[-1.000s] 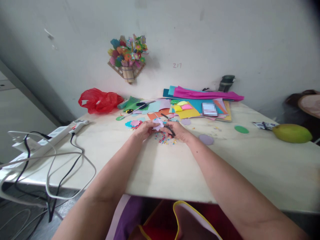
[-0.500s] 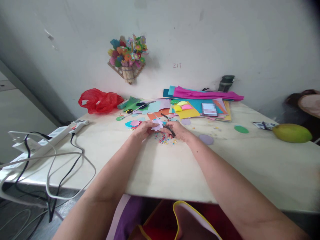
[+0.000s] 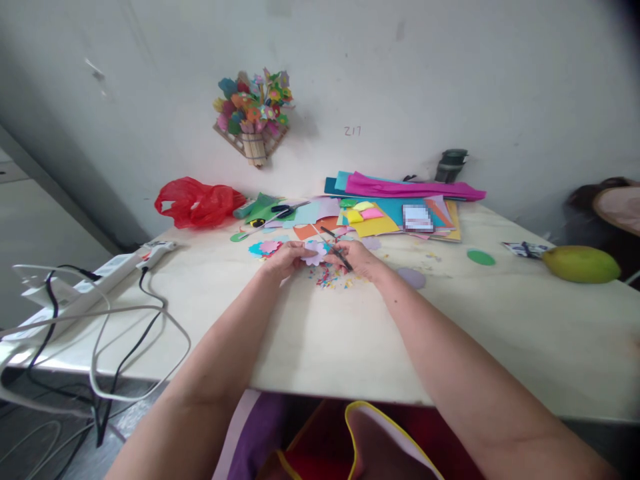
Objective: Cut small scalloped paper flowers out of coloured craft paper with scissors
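My left hand (image 3: 289,259) pinches a lavender paper flower (image 3: 315,253) with scalloped edges. Close on its right, my right hand (image 3: 356,259) is closed around a dark pair of scissors (image 3: 343,260), whose blades point up and to the left beside the paper. Small coloured paper scraps (image 3: 331,276) are scattered on the table below both hands. Blue and pink paper flowers (image 3: 260,249) lie just left of my left hand. A lavender paper disc (image 3: 411,278) rests to the right of my right hand.
Coloured paper sheets (image 3: 377,223), a phone (image 3: 418,218) and another pair of scissors (image 3: 284,211) lie at the back. A red plastic bag (image 3: 197,203) is at back left, with a power strip (image 3: 85,293) and cables nearer. A yellow-green fruit (image 3: 581,264) sits at right.
The lavender flower has turned slightly between my fingers, and the scissors in my right hand have shifted, their blades now more visible. The whole view has moved a little.
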The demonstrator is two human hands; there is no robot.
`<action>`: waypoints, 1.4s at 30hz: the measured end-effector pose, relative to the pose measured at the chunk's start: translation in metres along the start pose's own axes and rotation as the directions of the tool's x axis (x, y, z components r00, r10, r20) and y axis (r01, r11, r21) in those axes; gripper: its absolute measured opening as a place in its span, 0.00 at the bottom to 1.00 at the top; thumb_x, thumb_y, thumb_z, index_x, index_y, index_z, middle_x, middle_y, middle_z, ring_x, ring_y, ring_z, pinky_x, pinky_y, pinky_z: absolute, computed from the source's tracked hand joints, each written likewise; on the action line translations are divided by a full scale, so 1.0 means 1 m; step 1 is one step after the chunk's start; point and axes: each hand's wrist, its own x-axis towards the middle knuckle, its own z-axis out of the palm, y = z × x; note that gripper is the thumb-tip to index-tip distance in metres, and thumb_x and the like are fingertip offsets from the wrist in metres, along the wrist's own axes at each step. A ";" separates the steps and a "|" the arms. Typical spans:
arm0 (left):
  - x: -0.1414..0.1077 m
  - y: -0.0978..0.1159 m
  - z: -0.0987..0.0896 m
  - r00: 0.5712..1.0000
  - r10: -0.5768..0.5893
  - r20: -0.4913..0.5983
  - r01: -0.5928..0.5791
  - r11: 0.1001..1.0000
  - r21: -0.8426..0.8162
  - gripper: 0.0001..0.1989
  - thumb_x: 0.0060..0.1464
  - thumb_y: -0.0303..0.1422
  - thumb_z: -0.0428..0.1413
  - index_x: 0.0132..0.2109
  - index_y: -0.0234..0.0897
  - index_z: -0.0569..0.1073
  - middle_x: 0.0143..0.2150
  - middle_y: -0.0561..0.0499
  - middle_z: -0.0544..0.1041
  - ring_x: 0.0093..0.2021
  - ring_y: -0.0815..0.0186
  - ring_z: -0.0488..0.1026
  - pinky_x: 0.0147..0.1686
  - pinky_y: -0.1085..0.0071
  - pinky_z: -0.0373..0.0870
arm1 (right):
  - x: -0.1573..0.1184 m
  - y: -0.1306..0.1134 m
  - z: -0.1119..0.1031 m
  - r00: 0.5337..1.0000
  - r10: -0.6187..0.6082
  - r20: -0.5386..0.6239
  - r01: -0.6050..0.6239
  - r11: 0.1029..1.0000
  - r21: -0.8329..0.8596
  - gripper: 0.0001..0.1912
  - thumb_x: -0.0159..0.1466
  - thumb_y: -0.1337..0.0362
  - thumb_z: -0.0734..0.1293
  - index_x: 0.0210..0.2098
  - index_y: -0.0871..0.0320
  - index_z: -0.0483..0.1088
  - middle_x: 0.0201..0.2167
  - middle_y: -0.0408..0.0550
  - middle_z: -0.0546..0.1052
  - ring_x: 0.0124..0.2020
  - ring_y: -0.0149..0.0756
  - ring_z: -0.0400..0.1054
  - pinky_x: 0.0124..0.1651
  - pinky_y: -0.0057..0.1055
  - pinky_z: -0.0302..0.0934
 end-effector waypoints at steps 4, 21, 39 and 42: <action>-0.002 0.001 0.003 0.998 -0.009 0.057 0.005 0.998 0.070 0.10 0.30 0.29 0.68 0.21 0.31 0.74 0.19 0.51 0.74 0.20 0.72 0.69 0.24 0.76 0.64 | 0.000 -0.002 -0.001 0.999 -0.025 -0.043 0.027 0.999 0.041 0.19 0.41 0.65 0.78 0.28 0.61 0.68 0.14 0.35 0.68 0.16 0.23 0.59 0.19 0.21 0.56; -0.004 0.000 0.017 0.986 -0.099 0.137 0.069 0.976 0.208 0.10 0.28 0.29 0.68 0.23 0.31 0.77 0.21 0.46 0.76 0.20 0.70 0.69 0.22 0.74 0.63 | 0.008 0.005 -0.001 0.990 -0.113 -0.080 0.126 0.975 0.185 0.17 0.42 0.70 0.70 0.33 0.60 0.67 0.17 0.35 0.69 0.19 0.26 0.62 0.25 0.25 0.55; 0.006 -0.008 0.003 0.990 0.143 -0.012 -0.144 0.986 -0.086 0.10 0.30 0.29 0.68 0.24 0.31 0.76 0.24 0.50 0.77 0.25 0.70 0.72 0.31 0.73 0.71 | 0.003 0.002 0.002 0.992 0.045 -0.120 -0.015 0.971 0.237 0.16 0.45 0.68 0.72 0.33 0.60 0.66 0.16 0.40 0.72 0.15 0.25 0.62 0.14 0.18 0.44; 0.007 -0.008 0.000 0.986 0.162 -0.023 -0.164 0.979 -0.122 0.10 0.32 0.29 0.68 0.26 0.30 0.77 0.27 0.49 0.78 0.26 0.70 0.73 0.32 0.72 0.72 | 0.003 0.004 -0.002 0.998 0.047 -0.035 -0.038 0.972 0.232 0.16 0.49 0.61 0.73 0.32 0.61 0.66 0.17 0.43 0.73 0.15 0.24 0.62 0.11 0.18 0.41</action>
